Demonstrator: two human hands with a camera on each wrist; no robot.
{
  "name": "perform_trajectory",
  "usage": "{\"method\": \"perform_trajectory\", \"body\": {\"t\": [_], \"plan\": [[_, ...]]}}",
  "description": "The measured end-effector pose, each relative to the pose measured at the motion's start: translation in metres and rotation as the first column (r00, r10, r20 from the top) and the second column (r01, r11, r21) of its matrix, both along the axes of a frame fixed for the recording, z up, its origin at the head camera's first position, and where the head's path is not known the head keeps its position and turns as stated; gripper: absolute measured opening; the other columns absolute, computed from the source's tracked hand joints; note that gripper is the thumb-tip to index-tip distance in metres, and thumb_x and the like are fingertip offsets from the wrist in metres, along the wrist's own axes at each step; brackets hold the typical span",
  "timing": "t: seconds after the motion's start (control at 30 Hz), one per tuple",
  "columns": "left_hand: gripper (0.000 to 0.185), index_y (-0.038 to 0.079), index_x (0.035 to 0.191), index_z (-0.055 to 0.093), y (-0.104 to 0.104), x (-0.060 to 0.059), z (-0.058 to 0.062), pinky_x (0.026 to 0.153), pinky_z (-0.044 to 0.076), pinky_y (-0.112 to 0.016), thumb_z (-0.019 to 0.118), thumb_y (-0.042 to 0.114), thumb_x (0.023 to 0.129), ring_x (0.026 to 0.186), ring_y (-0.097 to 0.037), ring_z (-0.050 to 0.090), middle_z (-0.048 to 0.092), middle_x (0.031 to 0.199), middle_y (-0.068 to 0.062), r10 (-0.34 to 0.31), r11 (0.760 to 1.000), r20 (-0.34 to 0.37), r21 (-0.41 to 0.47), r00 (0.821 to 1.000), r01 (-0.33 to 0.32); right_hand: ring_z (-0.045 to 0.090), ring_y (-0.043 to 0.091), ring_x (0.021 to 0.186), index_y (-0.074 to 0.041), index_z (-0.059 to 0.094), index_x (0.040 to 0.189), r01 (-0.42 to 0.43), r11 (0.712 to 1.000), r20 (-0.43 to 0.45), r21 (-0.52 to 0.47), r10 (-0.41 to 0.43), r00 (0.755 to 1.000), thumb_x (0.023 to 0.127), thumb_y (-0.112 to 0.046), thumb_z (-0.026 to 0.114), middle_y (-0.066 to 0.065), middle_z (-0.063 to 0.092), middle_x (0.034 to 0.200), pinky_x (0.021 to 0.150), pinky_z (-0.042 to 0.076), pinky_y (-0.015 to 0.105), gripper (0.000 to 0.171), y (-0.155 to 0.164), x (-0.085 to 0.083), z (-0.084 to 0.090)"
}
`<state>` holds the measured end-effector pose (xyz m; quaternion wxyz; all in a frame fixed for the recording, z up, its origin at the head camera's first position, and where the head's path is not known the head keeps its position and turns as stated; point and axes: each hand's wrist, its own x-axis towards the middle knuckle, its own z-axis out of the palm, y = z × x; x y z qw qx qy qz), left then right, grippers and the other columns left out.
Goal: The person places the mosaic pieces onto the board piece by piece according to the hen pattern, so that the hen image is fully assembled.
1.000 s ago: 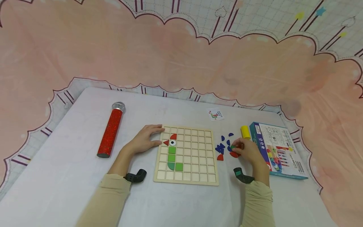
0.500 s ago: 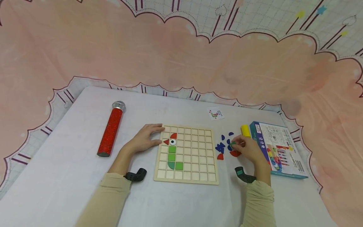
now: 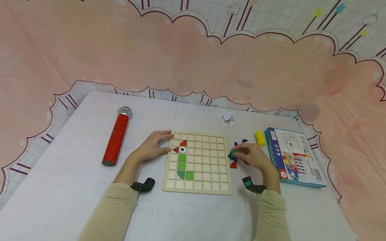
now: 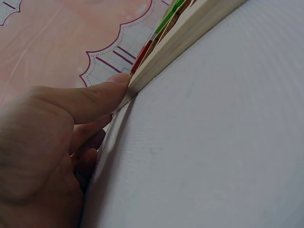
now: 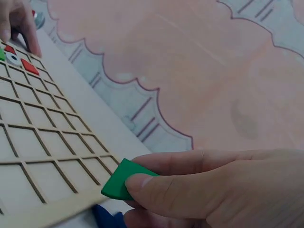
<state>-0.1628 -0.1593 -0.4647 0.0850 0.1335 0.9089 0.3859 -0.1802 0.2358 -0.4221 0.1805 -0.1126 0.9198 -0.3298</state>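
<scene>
A wooden grid board (image 3: 197, 191) lies mid-table. My left hand (image 3: 152, 146) rests at its left edge, fingers near the far corner; in the left wrist view the thumb (image 4: 102, 97) touches the board's side. Between thumb and fingers, my right hand (image 3: 253, 154) pinches a green quarter-circle tile (image 5: 116, 183), held just right of the board over loose blue tiles (image 3: 245, 140) that it partly hides. Set into the grid are a round eye tile (image 3: 182, 150), green squares (image 3: 182, 165), a green quarter-circle tile (image 3: 181, 174), a red triangle (image 3: 176, 150) and a red quarter-circle tile (image 3: 183, 143).
A red glittery microphone (image 3: 116, 139) lies to the left. Behind the board is a small picture card (image 3: 228, 119). To the right are a yellow cylinder (image 3: 260, 138) and a flat box (image 3: 297, 157). A loose red tile (image 3: 233, 165) sits beside the board's right edge.
My right hand has lifted the green quarter-circle tile from the loose pieces and carried it left towards the board. My left hand has stayed at the board's edge.
</scene>
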Motion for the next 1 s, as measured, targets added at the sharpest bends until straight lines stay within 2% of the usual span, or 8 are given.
{"method": "perform_trajectory", "body": {"t": [0.43,0.7,0.9,1.0], "plan": [[0.057,0.011,0.138,0.050,-0.001,-0.002,-0.004,0.115,0.023,-0.053,0.070,0.023,0.086,0.141,-0.030,0.026,0.036,0.152,-0.007,-0.003,1.000,-0.009,0.001,1.000,0.003,0.060,0.017,0.081,-0.016,0.069,0.096,-0.115,0.989,0.084,-0.089,0.123,0.989,0.085,-0.018,0.071,-0.001,0.069,0.088,0.072,0.052,0.027,0.011,-0.049,0.008,0.000],[0.057,0.011,0.138,0.050,0.000,-0.002,-0.004,0.115,0.023,-0.053,0.070,0.023,0.085,0.141,-0.030,0.026,0.037,0.152,-0.007,-0.001,1.000,-0.006,0.002,1.000,0.001,0.057,0.014,0.083,-0.015,0.071,0.090,-0.242,0.962,0.068,-0.124,0.252,0.965,0.082,-0.013,0.073,-0.003,0.068,0.088,0.078,0.050,0.027,0.008,-0.071,0.016,-0.001],[0.058,0.012,0.138,0.050,0.000,-0.001,-0.004,0.115,0.022,-0.054,0.071,0.023,0.085,0.142,-0.030,0.025,0.036,0.152,-0.006,0.004,1.000,-0.003,-0.005,1.000,-0.004,0.057,0.012,0.080,-0.019,0.073,0.088,-0.306,0.947,0.066,-0.097,0.312,0.948,0.082,-0.017,0.074,-0.008,0.070,0.085,0.075,0.050,0.027,0.006,-0.087,0.020,-0.005],[0.058,0.013,0.138,0.050,0.000,-0.001,-0.003,0.115,0.023,-0.054,0.071,0.024,0.085,0.142,-0.030,0.025,0.036,0.152,-0.006,0.004,1.000,-0.004,-0.011,1.000,-0.004,0.058,0.011,0.076,-0.017,0.073,0.087,-0.330,0.940,0.079,-0.085,0.336,0.938,0.083,-0.020,0.073,-0.009,0.069,0.082,0.073,0.051,0.026,0.005,-0.094,0.022,-0.006]]}}
